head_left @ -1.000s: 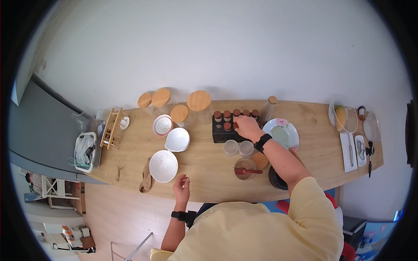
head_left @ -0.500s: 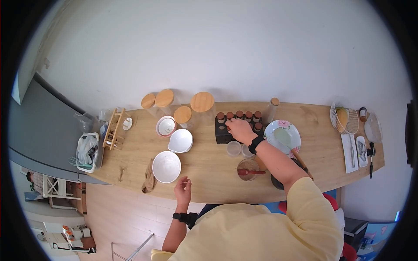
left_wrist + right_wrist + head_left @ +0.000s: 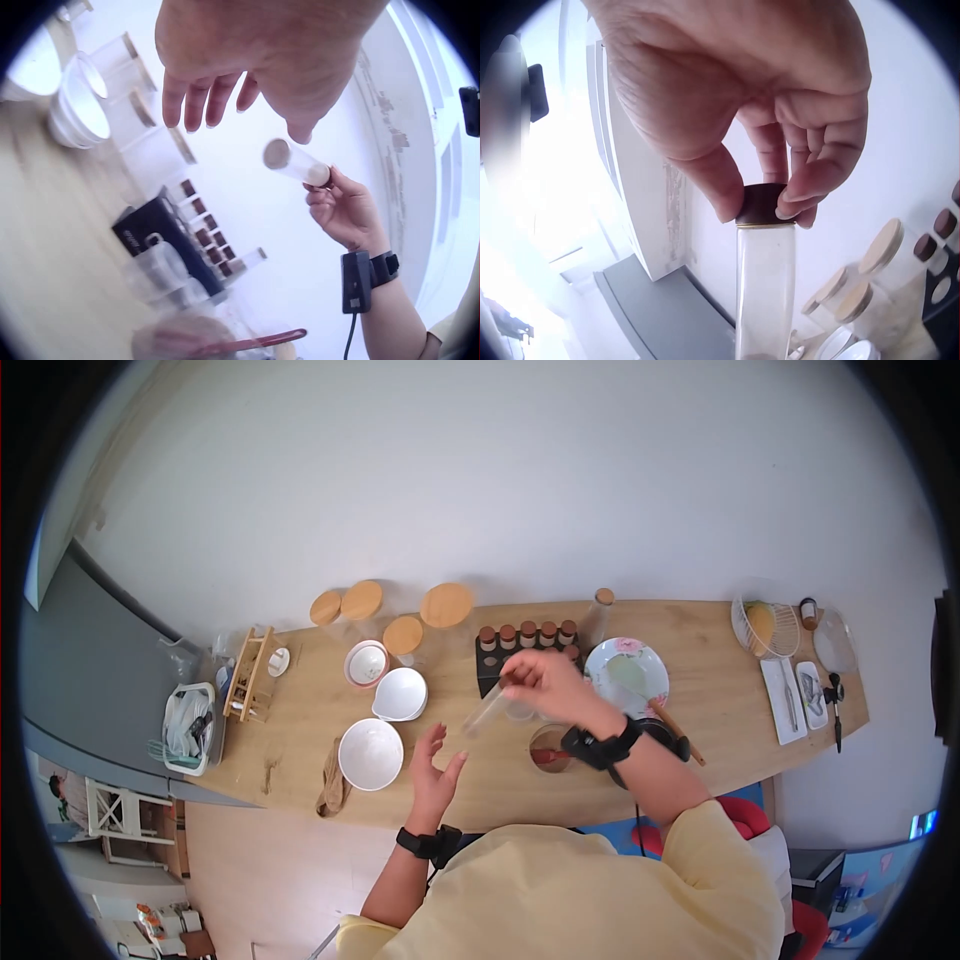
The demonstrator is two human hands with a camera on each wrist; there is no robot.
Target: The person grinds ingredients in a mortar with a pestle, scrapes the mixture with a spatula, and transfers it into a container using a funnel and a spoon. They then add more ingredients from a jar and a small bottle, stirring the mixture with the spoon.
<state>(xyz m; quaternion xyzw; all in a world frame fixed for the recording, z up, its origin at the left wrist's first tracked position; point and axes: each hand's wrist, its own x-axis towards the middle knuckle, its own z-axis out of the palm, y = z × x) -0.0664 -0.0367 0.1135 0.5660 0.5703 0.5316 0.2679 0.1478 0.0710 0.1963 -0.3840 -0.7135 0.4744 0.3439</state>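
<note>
My right hand (image 3: 555, 685) pinches the dark brown cap (image 3: 762, 204) of a clear spice bottle (image 3: 765, 285) between thumb and fingers. The bottle slants down and left above the table in the head view, its far end close to my left hand (image 3: 435, 775). A little pale brown matter shows at that end in the left wrist view. My left hand holds nothing; its fingers and thumb are spread apart, facing the bottle. Behind my right hand stands a black spice rack (image 3: 487, 678) with several brown-capped bottles.
Left of the hands stand a large white bowl (image 3: 371, 755), a spouted white bowl (image 3: 400, 695) and a pink-rimmed bowl (image 3: 367, 663). Canisters with wooden lids (image 3: 446, 604) line the wall. A floral plate (image 3: 655, 685) and a tub with a red spatula (image 3: 548, 756) lie right.
My right hand has lifted the spice bottle from the rack and brought it toward my body. My left hand has risen slightly toward it and spread its fingers.
</note>
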